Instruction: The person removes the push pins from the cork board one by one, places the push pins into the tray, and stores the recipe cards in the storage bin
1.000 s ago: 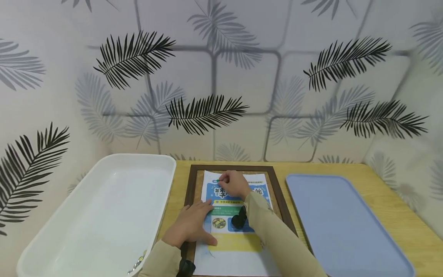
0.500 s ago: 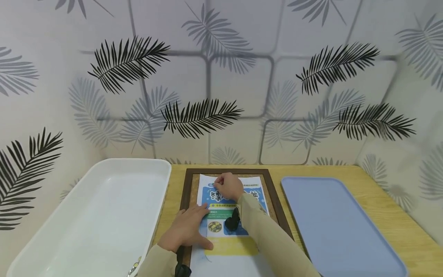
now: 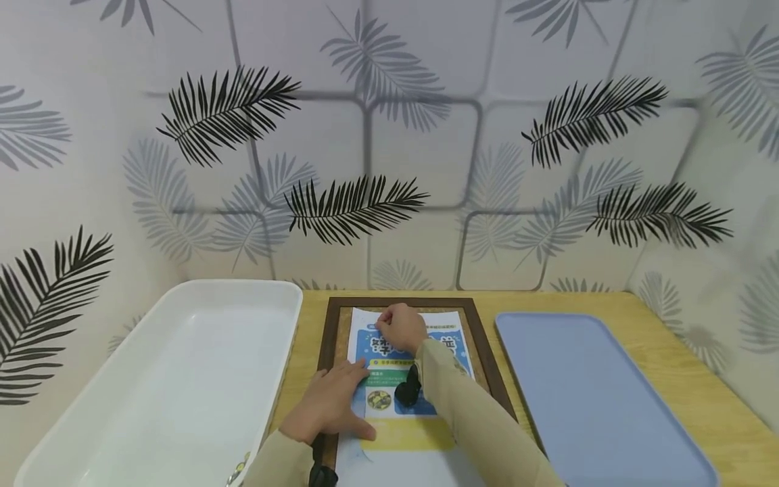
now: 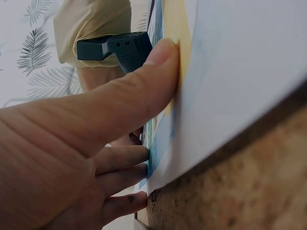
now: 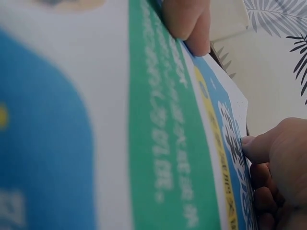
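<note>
A printed poster [image 3: 404, 433] in blue, white, green and yellow lies on a cork board with a dark brown frame [image 3: 402, 302]. My right hand [image 3: 403, 327] is at the poster's upper left, fingers curled and thumb tip against the paper. It appears to pinch a small green pin, hidden by the fingers now. My left hand [image 3: 335, 399] is spread flat over the poster's left side. In the left wrist view, its thumb [image 4: 160, 57] rests on the paper and the other fingertips touch near the sheet's edge.
A deep white tray [image 3: 182, 379] stands on the left, with small shiny metal pieces [image 3: 239, 467] at its near right corner. A shallow light-blue tray [image 3: 596, 399] lies on the right. Behind the wooden table [image 3: 669, 345] rises a leaf-patterned wall [image 3: 389, 149].
The head view has shifted slightly. Both hands keep their places on the poster. The green spot visible at my right fingertips one second ago is now covered by the fingers.
</note>
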`<state>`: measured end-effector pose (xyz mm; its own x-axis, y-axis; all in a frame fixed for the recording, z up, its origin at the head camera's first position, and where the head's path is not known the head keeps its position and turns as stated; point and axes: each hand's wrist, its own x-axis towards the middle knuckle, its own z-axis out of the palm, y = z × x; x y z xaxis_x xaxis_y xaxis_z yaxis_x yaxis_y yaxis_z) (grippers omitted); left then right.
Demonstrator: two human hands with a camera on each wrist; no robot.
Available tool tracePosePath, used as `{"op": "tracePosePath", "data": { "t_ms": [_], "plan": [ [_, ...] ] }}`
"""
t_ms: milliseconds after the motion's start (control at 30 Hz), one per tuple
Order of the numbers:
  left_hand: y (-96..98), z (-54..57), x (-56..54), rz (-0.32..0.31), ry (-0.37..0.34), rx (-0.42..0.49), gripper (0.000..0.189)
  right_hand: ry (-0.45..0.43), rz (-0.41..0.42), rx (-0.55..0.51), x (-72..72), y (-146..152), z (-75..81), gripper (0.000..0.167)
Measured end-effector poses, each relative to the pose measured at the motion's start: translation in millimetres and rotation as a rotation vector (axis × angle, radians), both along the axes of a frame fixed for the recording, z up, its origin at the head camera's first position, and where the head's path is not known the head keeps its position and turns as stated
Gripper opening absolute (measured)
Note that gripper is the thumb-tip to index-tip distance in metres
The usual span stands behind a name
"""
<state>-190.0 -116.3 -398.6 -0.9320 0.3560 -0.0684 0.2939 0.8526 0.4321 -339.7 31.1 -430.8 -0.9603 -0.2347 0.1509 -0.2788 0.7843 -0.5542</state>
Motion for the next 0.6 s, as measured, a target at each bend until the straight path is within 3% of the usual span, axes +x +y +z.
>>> {"op": "tracePosePath", "data": {
  "t_ms": [233,600],
  "plan": [
    [1.3,3.2,-1.6,0.011,0.01,0.0,0.093,-0.008,0.011,0.033,-2.1,0,5.5,0.012],
    [3.4,3.3,0.0,0.026,-0.023,-0.005,0.094,-0.101,0.036,0.039,-0.2,2,10.6,0.014]
  ]
}}
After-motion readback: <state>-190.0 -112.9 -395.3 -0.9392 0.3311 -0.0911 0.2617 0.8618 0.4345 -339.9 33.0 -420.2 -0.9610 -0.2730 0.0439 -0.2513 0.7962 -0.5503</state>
